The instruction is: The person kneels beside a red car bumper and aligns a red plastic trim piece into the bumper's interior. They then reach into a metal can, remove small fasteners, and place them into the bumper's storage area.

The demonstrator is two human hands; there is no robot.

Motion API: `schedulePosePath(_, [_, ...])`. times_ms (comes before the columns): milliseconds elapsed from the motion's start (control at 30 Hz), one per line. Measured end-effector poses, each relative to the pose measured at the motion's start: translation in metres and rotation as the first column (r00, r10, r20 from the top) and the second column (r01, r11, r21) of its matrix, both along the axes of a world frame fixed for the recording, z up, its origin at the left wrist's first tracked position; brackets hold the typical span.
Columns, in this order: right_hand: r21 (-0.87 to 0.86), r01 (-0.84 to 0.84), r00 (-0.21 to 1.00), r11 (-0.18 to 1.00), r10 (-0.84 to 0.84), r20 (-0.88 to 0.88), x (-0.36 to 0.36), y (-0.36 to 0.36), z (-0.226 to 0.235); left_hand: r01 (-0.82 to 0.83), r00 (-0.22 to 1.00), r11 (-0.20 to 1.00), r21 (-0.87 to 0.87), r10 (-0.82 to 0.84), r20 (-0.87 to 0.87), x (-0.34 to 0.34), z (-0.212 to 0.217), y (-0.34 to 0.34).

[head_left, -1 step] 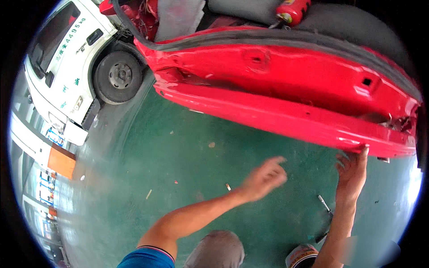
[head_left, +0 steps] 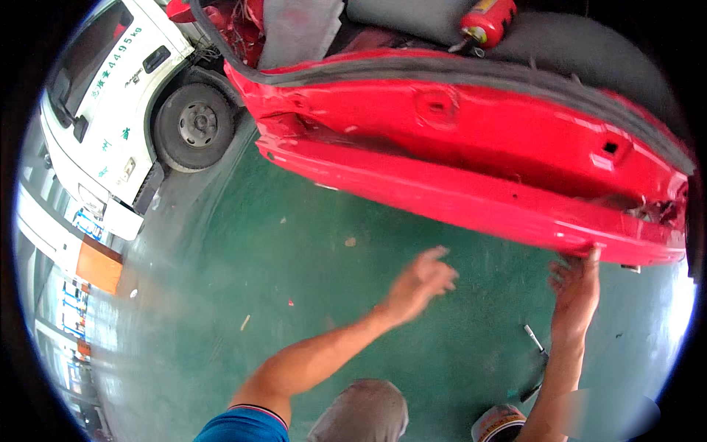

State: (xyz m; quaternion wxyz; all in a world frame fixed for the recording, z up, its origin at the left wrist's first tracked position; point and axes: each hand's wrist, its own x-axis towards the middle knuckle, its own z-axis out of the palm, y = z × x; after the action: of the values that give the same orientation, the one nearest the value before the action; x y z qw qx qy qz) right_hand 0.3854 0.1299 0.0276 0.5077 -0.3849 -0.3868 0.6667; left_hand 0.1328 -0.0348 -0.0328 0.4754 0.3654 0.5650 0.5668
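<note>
Right hand [head_left: 576, 289] goes up, fingertips pressed to the underside of the red car sill [head_left: 471, 199], gripping nothing, apparently feeling along that edge. Left hand [head_left: 421, 281] hangs loosely spread just below the sill, empty. A metal tool [head_left: 533, 338] lies on the green floor [head_left: 243, 295] beneath.

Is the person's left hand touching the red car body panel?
No: the left hand hovers open over the green floor, apart from the red panel; only the right hand touches it.

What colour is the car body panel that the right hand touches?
The car body panel is bright red, with the right hand at its lower edge; it shows best in the head view.
</note>
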Motion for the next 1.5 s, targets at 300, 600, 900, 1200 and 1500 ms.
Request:
schedulePosePath(300, [0.44,-0.562,0.724,0.7,0.159,0.671,-0.097,-0.056,0.054,-0.467,0.775,0.878,0.106,0.349,0.527,-0.114,0.071,0.039])
schedulePosePath(600, [0.774,-0.629,0.621,-0.064,-0.64,0.452,-0.176,-0.025,0.094,-0.352,0.904,0.935,-0.045,0.352,0.241,-0.151,0.053,0.006])
schedulePosePath(900, [0.739,-0.671,0.615,-0.064,-0.604,0.506,-0.184,-0.032,0.073,-0.342,0.936,0.644,-0.684,0.164,-0.313,-0.242,0.028,-0.238])
schedulePosePath(1200, [0.652,-0.747,0.496,0.134,-0.54,0.68,-0.259,-0.066,0.085,-0.336,0.935,0.793,-0.508,0.215,-0.282,-0.32,-0.053,-0.245])
schedulePosePath(1500, [0.571,-0.808,0.268,0.148,-0.771,0.578,-0.43,-0.12,0.066,-0.389,0.896,0.887,-0.248,0.427,0.121,-0.341,-0.2,-0.215])
